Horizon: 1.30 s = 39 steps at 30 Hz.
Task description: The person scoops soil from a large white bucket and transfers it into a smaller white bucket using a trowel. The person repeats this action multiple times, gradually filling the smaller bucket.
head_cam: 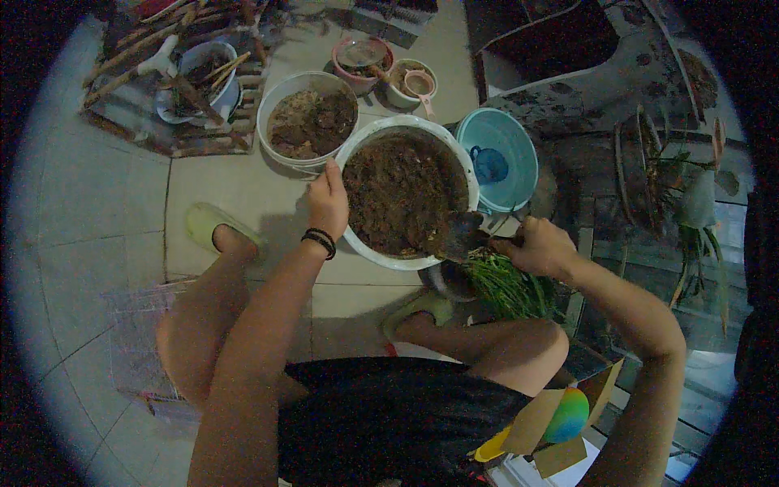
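Before me stands a large white pot (pixel 359 246) filled with dark brown soil (pixel 398 189). My left hand (pixel 328 198) grips its left rim, thumb uppermost. In my right hand (pixel 538 246) is the handle of a hand trowel (pixel 462 234), whose dark blade lies over the pot's lower right rim, its tip at the soil. Left of the pot, a white bucket (pixel 310 125) also holds brown soil and paler crumbs. A light blue bucket (pixel 508 146) sits at the right, with a blue object (pixel 490 164) inside that I cannot identify.
Behind are a pink bowl (pixel 362 64) and a white tub (pixel 411 82) with a pink scoop (pixel 420 85) on it. A wooden rack (pixel 213 143) stands at the far left. Green grassy leaves (pixel 511 286) spread below my right hand. A cardboard box (pixel 535 420) holds a rainbow-coloured ball (pixel 567 415).
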### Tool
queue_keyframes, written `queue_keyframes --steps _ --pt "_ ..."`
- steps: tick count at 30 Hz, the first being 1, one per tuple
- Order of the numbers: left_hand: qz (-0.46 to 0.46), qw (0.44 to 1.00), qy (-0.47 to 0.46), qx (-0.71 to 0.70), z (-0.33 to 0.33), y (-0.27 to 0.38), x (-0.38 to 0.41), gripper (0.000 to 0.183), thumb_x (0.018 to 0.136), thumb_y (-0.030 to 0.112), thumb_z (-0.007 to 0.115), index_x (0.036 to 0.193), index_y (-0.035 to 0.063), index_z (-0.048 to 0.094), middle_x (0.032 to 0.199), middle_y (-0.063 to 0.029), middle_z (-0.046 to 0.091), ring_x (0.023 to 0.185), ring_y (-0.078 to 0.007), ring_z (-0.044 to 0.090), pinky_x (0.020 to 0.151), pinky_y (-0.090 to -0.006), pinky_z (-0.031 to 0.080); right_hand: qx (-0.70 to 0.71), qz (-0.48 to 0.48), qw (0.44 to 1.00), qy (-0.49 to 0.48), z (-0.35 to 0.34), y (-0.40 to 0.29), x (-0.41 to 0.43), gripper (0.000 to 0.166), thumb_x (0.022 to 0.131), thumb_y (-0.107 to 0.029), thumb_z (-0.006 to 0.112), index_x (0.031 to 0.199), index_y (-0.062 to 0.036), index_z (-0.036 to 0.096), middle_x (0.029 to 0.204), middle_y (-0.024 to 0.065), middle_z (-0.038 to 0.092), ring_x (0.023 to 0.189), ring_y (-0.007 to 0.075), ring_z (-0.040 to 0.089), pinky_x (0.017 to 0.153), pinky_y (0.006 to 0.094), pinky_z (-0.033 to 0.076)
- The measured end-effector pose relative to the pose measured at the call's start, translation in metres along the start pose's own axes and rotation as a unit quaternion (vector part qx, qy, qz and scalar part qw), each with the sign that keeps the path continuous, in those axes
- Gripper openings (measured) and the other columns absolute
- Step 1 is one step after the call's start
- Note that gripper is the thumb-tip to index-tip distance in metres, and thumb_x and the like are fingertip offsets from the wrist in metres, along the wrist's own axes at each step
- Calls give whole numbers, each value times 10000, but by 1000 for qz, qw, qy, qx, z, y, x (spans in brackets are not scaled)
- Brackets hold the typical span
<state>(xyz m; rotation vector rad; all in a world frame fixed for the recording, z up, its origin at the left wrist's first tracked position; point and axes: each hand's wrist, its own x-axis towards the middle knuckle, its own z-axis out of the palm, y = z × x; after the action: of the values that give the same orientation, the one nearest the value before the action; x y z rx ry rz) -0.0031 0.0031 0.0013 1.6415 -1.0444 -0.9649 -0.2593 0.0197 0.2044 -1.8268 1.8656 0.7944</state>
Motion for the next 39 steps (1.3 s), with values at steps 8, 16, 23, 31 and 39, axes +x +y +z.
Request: queue_keyframes --steps 8,16,23,31,39 --pt "-7 999 -34 -22 -5 10 -2 513 924 356 284 580 -16 365 461 -33 305 439 -159 295 451 -362 249 140 -37 985 -97 3 -2 6 494 716 -474 589 970 -50 591 882 175 608 831 294 592 727 382 459" --pt "-9 1000 -17 0 -5 0 -1 520 923 359 285 589 -27 388 448 -45 307 437 -162 316 453 -374 260 321 -48 941 -91 58 -6 25 424 733 -367 633 993 -37 578 806 110 616 758 171 576 686 310 441" --pt "-15 1000 -1 -20 3 -2 -2 533 921 370 285 588 -31 396 451 -42 316 437 -161 321 448 -360 262 125 -27 991 -34 31 -28 43 463 691 -418 616 912 -12 592 832 192 613 777 332 599 697 402 475" --pt "2 1000 -1 -28 -2 5 -1 546 916 394 291 568 -21 360 453 -35 300 438 -144 301 441 -367 234 -115 -135 978 114 25 -45 32 450 718 -435 589 611 2 591 648 188 591 595 319 601 547 394 493" --pt "92 995 29 33 -3 2 -4 554 913 398 298 552 -18 362 457 -44 293 439 -157 300 445 -369 238 -48 -100 986 126 31 -40 24 451 712 -447 596 609 -8 601 643 189 589 601 326 596 550 400 483"
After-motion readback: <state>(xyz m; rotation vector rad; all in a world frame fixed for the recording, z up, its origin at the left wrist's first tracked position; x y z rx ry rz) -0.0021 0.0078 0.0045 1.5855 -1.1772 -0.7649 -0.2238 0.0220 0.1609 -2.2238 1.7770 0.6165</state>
